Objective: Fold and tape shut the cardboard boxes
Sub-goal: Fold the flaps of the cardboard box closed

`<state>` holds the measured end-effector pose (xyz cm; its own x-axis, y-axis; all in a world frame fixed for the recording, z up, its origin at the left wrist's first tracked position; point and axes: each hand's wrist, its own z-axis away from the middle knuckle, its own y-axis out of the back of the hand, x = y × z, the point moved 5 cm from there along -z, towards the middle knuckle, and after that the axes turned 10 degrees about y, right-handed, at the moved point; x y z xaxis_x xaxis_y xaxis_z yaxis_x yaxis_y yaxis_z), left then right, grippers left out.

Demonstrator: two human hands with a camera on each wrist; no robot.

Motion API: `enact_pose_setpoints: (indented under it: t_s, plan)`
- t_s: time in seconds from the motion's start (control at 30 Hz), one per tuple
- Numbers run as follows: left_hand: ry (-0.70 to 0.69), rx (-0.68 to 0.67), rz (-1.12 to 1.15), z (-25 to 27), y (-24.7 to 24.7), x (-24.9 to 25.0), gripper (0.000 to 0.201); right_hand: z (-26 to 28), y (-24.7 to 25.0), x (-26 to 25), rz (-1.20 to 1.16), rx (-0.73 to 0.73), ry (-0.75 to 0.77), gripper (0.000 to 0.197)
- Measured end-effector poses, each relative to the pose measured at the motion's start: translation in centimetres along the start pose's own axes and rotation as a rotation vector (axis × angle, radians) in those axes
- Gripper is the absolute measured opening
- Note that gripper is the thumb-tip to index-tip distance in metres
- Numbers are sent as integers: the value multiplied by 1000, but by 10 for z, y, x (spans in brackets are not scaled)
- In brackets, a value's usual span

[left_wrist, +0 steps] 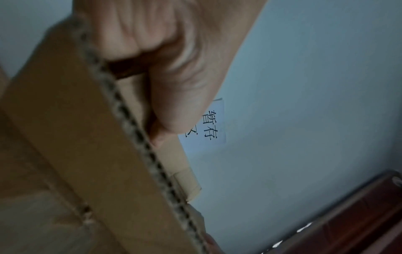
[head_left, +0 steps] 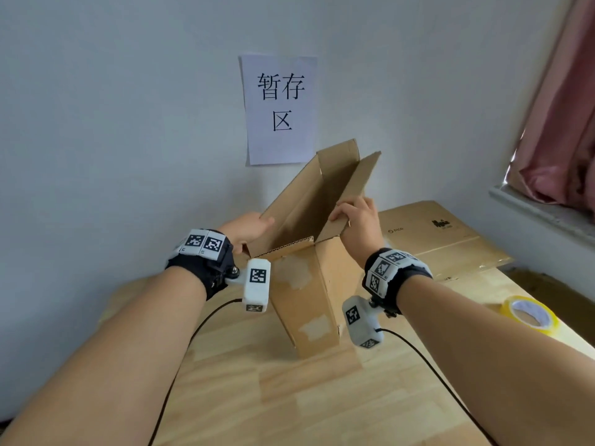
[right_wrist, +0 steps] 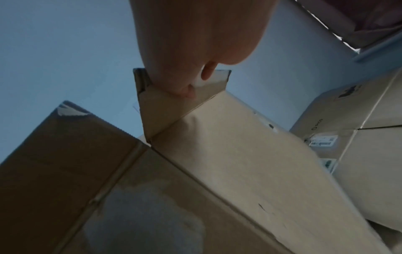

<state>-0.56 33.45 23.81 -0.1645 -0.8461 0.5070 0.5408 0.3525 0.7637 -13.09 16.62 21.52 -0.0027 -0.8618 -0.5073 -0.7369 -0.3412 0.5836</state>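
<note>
A tall brown cardboard box (head_left: pixel 318 294) stands tilted on the wooden table (head_left: pixel 289 397), with its long top flaps raised and its mouth toward the wall. My left hand (head_left: pixel 248 230) grips the edge of the left flap (head_left: pixel 289 201). In the left wrist view the thumb (left_wrist: pixel 174 89) lies against the flap's corrugated edge (left_wrist: pixel 135 113). My right hand (head_left: pixel 357 217) holds the right flap (head_left: pixel 354 191), fingers curled over its top edge. In the right wrist view the fingertips (right_wrist: pixel 185 89) pinch that flap (right_wrist: pixel 165 110). White patches of torn label show on the box's near face.
A roll of yellow-rimmed clear tape (head_left: pixel 528 313) lies at the table's right edge. A flattened cardboard box (head_left: pixel 444 236) rests behind the standing one, by the wall. A paper sign (head_left: pixel 280 107) hangs on the wall. A windowsill and pink curtain (head_left: pixel 566 107) are at the right.
</note>
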Motion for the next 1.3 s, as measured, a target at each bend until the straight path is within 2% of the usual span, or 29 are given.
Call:
enact_pose_setpoints:
  t_s: [0.13, 0.23, 0.33, 0.4, 0.47, 0.57, 0.7, 0.83, 0.93, 1.03, 1.1, 1.13, 1.17, 1.2, 1.23, 1.27, 1.3]
  plan:
    - [33, 83, 278, 9, 13, -7, 52, -5, 12, -11, -32, 26, -68, 48]
    - [66, 121, 494, 12, 16, -11, 52, -1, 18, -11, -81, -33, -147, 50]
    - [120, 122, 654, 17, 0, -20, 44, 15, 11, -11, -143, -240, -219, 51]
    - [179, 109, 738, 20, -17, -28, 33, 26, 2, -11, -125, -414, -226, 47]
    - [218, 113, 827, 22, -28, -35, 25, 32, -2, -9, -80, -517, -208, 44]
    - [263, 123, 979, 27, -38, -39, 22, 34, 3, -7, -73, -539, -185, 48]
    - [196, 78, 1093, 42, -57, -19, 23, 33, 17, -6, -136, -491, -181, 51]
    - [145, -45, 1180, 63, -81, 13, 10, 35, 35, -2, -253, -461, -294, 61]
    - [90, -107, 1189, 73, -97, 41, 11, 42, 55, 10, -154, -555, -377, 52]
    - [99, -196, 1024, 88, -115, 62, 10, 49, 69, 30, -120, -624, -445, 28]
    - [111, -212, 643, 92, -120, 68, 47, 50, 79, 39, -128, -608, -477, 26]
    - [118, -145, 423, 92, -117, 68, 61, 50, 84, 43, -128, -614, -482, 25]
    - [110, -7, 224, 89, -108, 68, 64, 51, 87, 46, -125, -621, -475, 22]
    - [87, 187, 62, 87, -95, 69, 58, 51, 90, 48, -123, -635, -468, 17]
    - [29, 375, -55, 86, -80, 72, 48, 51, 91, 51, -114, -652, -454, 13]
    - [-72, 504, -152, 83, -70, 77, 45, 51, 93, 53, -95, -670, -445, 15]
    - [-184, 571, -256, 79, -65, 83, 54, 50, 96, 56, -76, -689, -446, 20]
